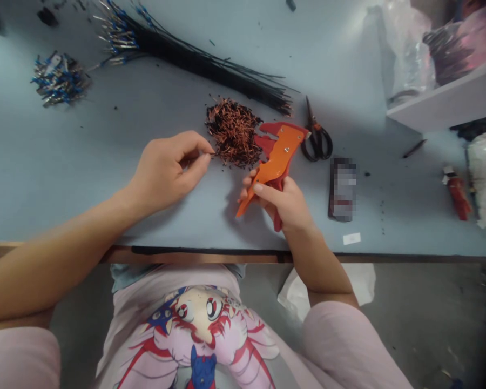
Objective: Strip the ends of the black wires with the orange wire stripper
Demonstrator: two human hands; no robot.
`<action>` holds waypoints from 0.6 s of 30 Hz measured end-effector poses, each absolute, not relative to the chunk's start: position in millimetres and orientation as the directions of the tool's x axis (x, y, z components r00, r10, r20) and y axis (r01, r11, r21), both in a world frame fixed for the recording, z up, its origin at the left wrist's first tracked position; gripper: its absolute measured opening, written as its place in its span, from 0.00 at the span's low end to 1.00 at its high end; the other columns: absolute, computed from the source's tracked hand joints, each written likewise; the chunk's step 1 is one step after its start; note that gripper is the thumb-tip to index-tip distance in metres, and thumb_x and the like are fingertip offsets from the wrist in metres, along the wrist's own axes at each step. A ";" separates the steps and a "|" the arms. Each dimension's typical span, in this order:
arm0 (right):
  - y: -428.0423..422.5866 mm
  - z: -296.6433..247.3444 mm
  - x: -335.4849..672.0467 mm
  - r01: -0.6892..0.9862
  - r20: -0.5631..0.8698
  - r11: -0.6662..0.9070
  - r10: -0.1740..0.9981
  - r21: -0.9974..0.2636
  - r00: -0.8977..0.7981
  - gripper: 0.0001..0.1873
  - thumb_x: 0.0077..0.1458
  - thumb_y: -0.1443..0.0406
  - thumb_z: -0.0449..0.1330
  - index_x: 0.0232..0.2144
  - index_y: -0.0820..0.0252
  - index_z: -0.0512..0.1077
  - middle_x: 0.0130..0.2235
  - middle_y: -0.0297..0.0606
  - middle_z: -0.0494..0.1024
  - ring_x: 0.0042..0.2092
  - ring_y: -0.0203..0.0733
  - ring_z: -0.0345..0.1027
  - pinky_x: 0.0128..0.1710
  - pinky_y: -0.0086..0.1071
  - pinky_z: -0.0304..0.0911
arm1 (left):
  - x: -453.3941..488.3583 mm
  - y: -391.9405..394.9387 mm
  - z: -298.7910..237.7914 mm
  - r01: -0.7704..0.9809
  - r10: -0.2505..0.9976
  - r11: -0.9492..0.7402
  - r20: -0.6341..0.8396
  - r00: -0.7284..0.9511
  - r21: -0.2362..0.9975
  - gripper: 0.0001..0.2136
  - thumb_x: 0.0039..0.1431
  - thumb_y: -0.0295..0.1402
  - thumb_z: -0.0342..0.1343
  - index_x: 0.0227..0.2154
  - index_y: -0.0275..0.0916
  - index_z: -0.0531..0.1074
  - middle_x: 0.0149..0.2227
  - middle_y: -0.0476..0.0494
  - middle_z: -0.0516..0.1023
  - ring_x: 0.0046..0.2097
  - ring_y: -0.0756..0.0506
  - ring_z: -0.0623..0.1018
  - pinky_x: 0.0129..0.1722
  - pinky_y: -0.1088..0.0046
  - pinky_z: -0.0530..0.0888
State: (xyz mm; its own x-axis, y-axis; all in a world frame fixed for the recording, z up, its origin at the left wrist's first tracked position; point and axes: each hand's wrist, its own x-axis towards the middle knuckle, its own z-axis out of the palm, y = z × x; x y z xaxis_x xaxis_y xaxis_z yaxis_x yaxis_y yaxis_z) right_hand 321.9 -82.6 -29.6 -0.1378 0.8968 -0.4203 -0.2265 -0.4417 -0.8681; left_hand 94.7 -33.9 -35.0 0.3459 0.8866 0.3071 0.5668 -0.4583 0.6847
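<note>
My right hand (pixel 285 202) grips an orange and red wire stripper (pixel 277 156) by its handles, jaws pointing up and away over the blue-grey table (pixel 65 162). My left hand (pixel 170 167) rests on the table with thumb and forefinger pinched together at the left edge of a heap of copper and black wire scraps (pixel 233 132); what the pinch holds is too small to make out. A long bundle of thin black wires (pixel 202 62) with blue-tipped ends lies diagonally behind the heap.
Black scissors (pixel 316 138) lie right of the stripper, a dark flat object (pixel 342 189) beside them. A pile of blue terminals (pixel 59 78) sits far left. A white shelf (pixel 445 100) with bags stands at the back right, a red item (pixel 457 194) near the right edge.
</note>
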 end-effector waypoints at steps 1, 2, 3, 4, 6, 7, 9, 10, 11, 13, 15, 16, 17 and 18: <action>-84.3 -28.8 321.4 -0.228 -0.430 -0.462 0.885 -0.857 -0.178 0.19 0.45 0.64 0.71 0.38 0.60 0.69 0.35 0.34 0.75 0.33 0.39 0.73 0.35 0.39 0.75 | 94.9 -34.2 -35.4 0.563 0.883 -0.465 0.317 0.345 0.683 0.06 0.60 0.33 0.52 0.35 0.41 0.74 0.27 0.51 0.75 0.26 0.52 0.70 0.28 0.74 0.66; -86.1 -28.0 320.8 -0.223 -0.439 -0.484 0.870 -0.846 -0.225 0.18 0.46 0.64 0.71 0.38 0.61 0.69 0.33 0.34 0.75 0.32 0.40 0.74 0.35 0.40 0.75 | 94.9 -34.5 -35.5 0.560 0.880 -0.472 0.323 0.349 0.680 0.06 0.60 0.33 0.52 0.35 0.41 0.74 0.27 0.51 0.76 0.26 0.52 0.70 0.28 0.73 0.66; -88.0 -27.3 320.2 -0.213 -0.444 -0.505 0.853 -0.837 -0.276 0.18 0.46 0.64 0.70 0.38 0.61 0.69 0.33 0.34 0.75 0.32 0.41 0.74 0.34 0.40 0.75 | 95.0 -34.8 -35.5 0.559 0.875 -0.480 0.327 0.356 0.676 0.06 0.60 0.33 0.52 0.35 0.40 0.74 0.27 0.51 0.76 0.26 0.52 0.70 0.29 0.73 0.66; -89.9 -27.0 319.6 -0.204 -0.444 -0.519 0.837 -0.830 -0.321 0.17 0.47 0.65 0.70 0.38 0.61 0.69 0.33 0.34 0.76 0.32 0.41 0.74 0.34 0.40 0.75 | 95.1 -35.1 -35.4 0.558 0.871 -0.489 0.331 0.364 0.671 0.06 0.60 0.33 0.52 0.35 0.41 0.74 0.27 0.51 0.76 0.27 0.52 0.70 0.29 0.73 0.66; -93.4 -27.3 318.4 -0.193 -0.443 -0.542 0.807 -0.818 -0.389 0.16 0.48 0.65 0.70 0.37 0.62 0.70 0.33 0.35 0.76 0.32 0.42 0.75 0.33 0.40 0.75 | 95.6 -36.0 -35.2 0.556 0.862 -0.504 0.340 0.377 0.661 0.06 0.60 0.33 0.52 0.35 0.41 0.74 0.28 0.50 0.77 0.27 0.51 0.71 0.29 0.73 0.65; -94.8 -28.0 317.8 -0.192 -0.447 -0.556 0.794 -0.809 -0.412 0.16 0.48 0.65 0.70 0.37 0.62 0.70 0.33 0.35 0.76 0.32 0.42 0.75 0.33 0.39 0.74 | 96.1 -36.5 -35.3 0.551 0.856 -0.514 0.353 0.377 0.658 0.07 0.60 0.33 0.52 0.34 0.42 0.75 0.28 0.50 0.77 0.27 0.51 0.70 0.29 0.73 0.65; -96.9 -29.6 317.0 -0.199 -0.463 -0.588 0.767 -0.784 -0.443 0.16 0.49 0.65 0.70 0.37 0.62 0.69 0.33 0.35 0.77 0.32 0.42 0.76 0.33 0.39 0.74 | 97.3 -37.4 -36.1 0.536 0.845 -0.534 0.385 0.372 0.654 0.07 0.60 0.33 0.52 0.34 0.42 0.75 0.28 0.50 0.78 0.25 0.52 0.70 0.28 0.72 0.65; -97.5 -30.3 316.8 -0.204 -0.469 -0.602 0.756 -0.772 -0.456 0.16 0.49 0.65 0.70 0.37 0.62 0.69 0.32 0.35 0.77 0.32 0.42 0.76 0.34 0.38 0.75 | 97.9 -37.7 -36.7 0.529 0.840 -0.542 0.396 0.370 0.653 0.07 0.60 0.33 0.52 0.34 0.42 0.75 0.29 0.50 0.78 0.25 0.52 0.70 0.28 0.73 0.65; -97.9 -30.9 316.6 -0.208 -0.473 -0.614 0.746 -0.762 -0.468 0.16 0.49 0.65 0.70 0.37 0.62 0.69 0.32 0.35 0.77 0.32 0.41 0.77 0.34 0.38 0.75 | 98.4 -37.9 -37.5 0.523 0.835 -0.549 0.405 0.372 0.652 0.07 0.60 0.33 0.52 0.34 0.41 0.76 0.29 0.50 0.78 0.25 0.52 0.69 0.27 0.73 0.64; -98.2 -31.5 316.4 -0.213 -0.471 -0.626 0.732 -0.750 -0.493 0.15 0.50 0.65 0.70 0.37 0.62 0.69 0.31 0.35 0.77 0.32 0.41 0.77 0.34 0.38 0.75 | 99.2 -38.1 -39.1 0.510 0.828 -0.560 0.421 0.371 0.653 0.08 0.60 0.32 0.52 0.34 0.40 0.76 0.28 0.50 0.79 0.24 0.52 0.69 0.27 0.74 0.64; -98.4 -31.5 316.2 -0.216 -0.464 -0.629 0.726 -0.747 -0.508 0.15 0.50 0.65 0.70 0.37 0.62 0.69 0.31 0.35 0.78 0.32 0.41 0.77 0.33 0.37 0.75 | 99.5 -38.3 -40.3 0.510 0.830 -0.557 0.418 0.369 0.656 0.08 0.60 0.32 0.52 0.34 0.40 0.77 0.29 0.50 0.79 0.25 0.52 0.70 0.27 0.74 0.64; -98.4 -31.4 316.1 -0.217 -0.462 -0.629 0.724 -0.746 -0.512 0.15 0.50 0.65 0.69 0.37 0.63 0.69 0.30 0.35 0.78 0.32 0.41 0.77 0.33 0.37 0.75 | 99.6 -38.4 -40.7 0.518 0.835 -0.549 0.407 0.371 0.656 0.08 0.60 0.32 0.52 0.34 0.40 0.77 0.29 0.50 0.79 0.25 0.52 0.70 0.27 0.74 0.64; -98.6 -31.3 316.0 -0.217 -0.459 -0.628 0.724 -0.748 -0.514 0.15 0.50 0.65 0.69 0.37 0.63 0.69 0.30 0.35 0.78 0.32 0.41 0.77 0.32 0.36 0.75 | 99.6 -38.5 -40.8 0.530 0.841 -0.539 0.389 0.375 0.655 0.09 0.60 0.32 0.52 0.34 0.40 0.77 0.29 0.50 0.79 0.25 0.52 0.70 0.28 0.74 0.64; -98.8 -31.3 315.8 -0.217 -0.455 -0.624 0.726 -0.751 -0.516 0.15 0.50 0.65 0.69 0.37 0.63 0.69 0.30 0.35 0.78 0.31 0.40 0.77 0.32 0.36 0.75 | 99.6 -38.6 -40.9 0.545 0.849 -0.527 0.368 0.380 0.652 0.09 0.60 0.33 0.52 0.34 0.41 0.77 0.29 0.50 0.79 0.25 0.51 0.70 0.28 0.74 0.64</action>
State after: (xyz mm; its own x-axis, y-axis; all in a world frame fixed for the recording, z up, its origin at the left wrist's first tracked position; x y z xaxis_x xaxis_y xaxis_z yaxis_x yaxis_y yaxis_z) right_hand 315.8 -98.8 -31.3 -0.5156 0.7263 -0.4546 -0.2171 -0.6240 -0.7507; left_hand 99.6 -38.6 -40.9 0.3801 0.8486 0.3679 0.5448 -0.5268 0.6524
